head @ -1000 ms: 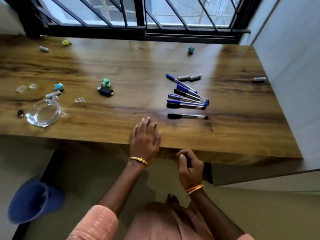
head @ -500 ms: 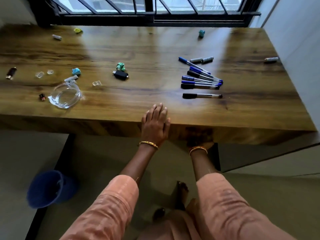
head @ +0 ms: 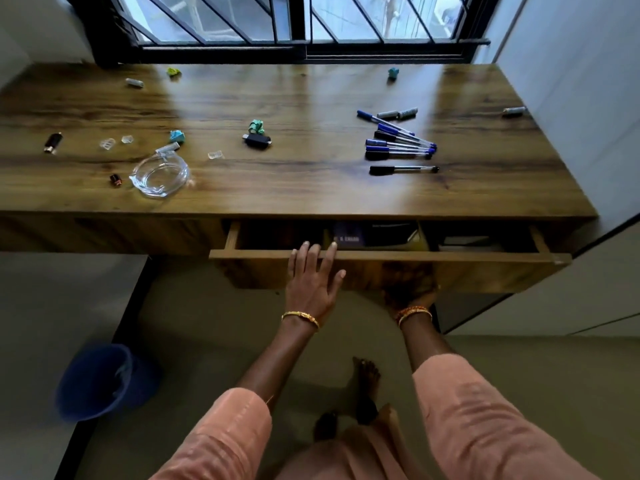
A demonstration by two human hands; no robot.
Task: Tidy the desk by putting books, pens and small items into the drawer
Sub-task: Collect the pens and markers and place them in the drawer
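Blue bin down on the floor at 8 o'clock, blurred. Up on the surface, far left: a dark plug, clear bits, a glass ashtray at 10 o'clock with a small dark cap just beside it. Paper balls scattered: teal one near the ashtray, green one touching or just behind a black USB stick, yellow-green one by the window at 11 o'clock.

Drawer out partway under the front edge, dim inside, a purple book lying in the middle section; other contents too dark to make out.

Left hand at centre, fingers straight and spread, tips resting over the drawer's front rim; grip wide, holding nothing. Gold bangle on that wrist.

Right hand just right of it, tucked under the drawer front, fingers hidden; grip state cannot be told.

Pens fanned at 1 o'clock on the surface, blue and black caps, one black pen lying apart nearest the edge. Two grey markers behind them. Teal ball near the window, one more grey marker far right at 2 o'clock by the wall.
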